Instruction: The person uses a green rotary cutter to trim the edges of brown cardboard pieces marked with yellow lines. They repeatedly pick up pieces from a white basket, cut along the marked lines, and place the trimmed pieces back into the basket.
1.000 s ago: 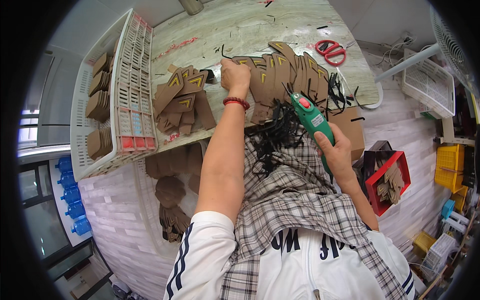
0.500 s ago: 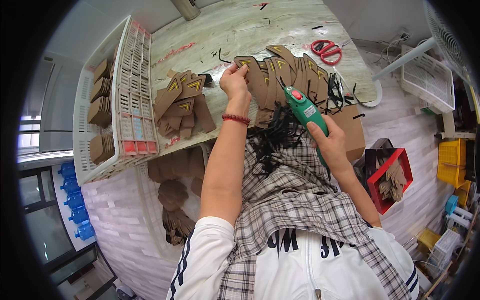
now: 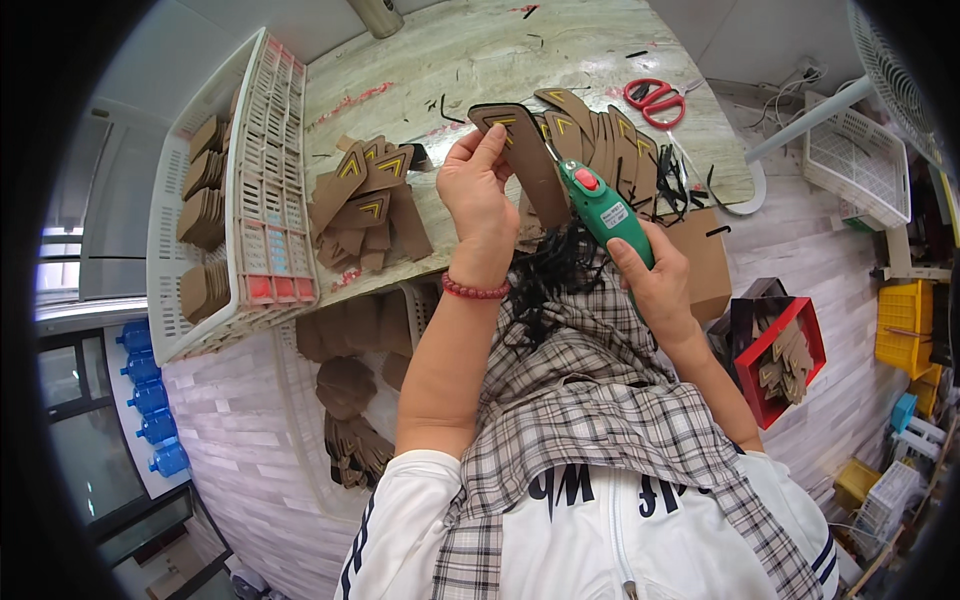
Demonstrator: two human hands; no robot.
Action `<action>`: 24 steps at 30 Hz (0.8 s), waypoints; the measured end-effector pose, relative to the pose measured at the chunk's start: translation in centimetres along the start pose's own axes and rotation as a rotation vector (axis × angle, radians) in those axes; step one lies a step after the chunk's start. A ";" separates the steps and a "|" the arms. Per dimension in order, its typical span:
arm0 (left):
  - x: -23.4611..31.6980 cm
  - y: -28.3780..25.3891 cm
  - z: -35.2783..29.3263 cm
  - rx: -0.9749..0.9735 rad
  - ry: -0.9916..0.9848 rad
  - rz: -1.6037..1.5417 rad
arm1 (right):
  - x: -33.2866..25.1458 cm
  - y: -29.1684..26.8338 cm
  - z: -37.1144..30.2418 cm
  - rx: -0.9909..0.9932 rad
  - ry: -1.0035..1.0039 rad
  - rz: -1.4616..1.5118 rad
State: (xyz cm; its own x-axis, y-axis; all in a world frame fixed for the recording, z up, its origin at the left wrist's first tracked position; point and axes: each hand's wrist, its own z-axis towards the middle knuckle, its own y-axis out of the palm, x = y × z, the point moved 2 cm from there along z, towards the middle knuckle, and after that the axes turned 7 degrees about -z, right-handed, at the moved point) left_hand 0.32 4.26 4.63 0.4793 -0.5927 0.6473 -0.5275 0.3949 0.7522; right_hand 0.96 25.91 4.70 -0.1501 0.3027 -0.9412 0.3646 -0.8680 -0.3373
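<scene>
over the surface's (image 3: pixel 420 80) near edge, my left hand (image 3: pixel 480 190) pinches a brown piece (image 3: pixel 532 162), now raised, putting its side beside the green tool (image 3: pixel 602 207) my right hand (image 3: pixel 660 285) grips.

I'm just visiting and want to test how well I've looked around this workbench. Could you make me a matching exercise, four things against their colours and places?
Column one
1. Handheld tool
2. Scissors
3. Crate with stacked pieces
4. Single piece beside the tool's tip

Column two
A. White, at the left side of the table
B. Brown with a yellow chevron, pinched in the left hand's fingers
C. Green with a red button, held in the right hand
D. Red-handled, lying on the table

Pairs: 1-C, 2-D, 3-A, 4-B
</scene>
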 end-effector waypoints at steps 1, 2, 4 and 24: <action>-0.3 0.1 -0.2 0.015 -0.009 -0.003 | -0.1 -0.1 -0.1 -0.004 0.010 0.008; -0.6 0.2 -0.4 0.031 -0.018 -0.006 | 0.0 -0.2 -0.1 -0.006 -0.005 0.007; -1.1 0.1 -0.6 0.034 -0.038 -0.002 | 0.0 -0.3 -0.2 -0.007 0.005 0.011; -2.7 -0.5 -2.4 -0.043 -0.091 0.119 | -0.2 -0.9 0.0 0.001 0.021 0.089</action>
State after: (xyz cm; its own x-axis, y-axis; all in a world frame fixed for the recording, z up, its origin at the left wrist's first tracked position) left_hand 0.96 7.31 2.85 0.3480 -0.6005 0.7200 -0.5458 0.4947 0.6763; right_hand 0.65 26.62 5.22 -0.0981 0.2324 -0.9676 0.3745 -0.8922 -0.2523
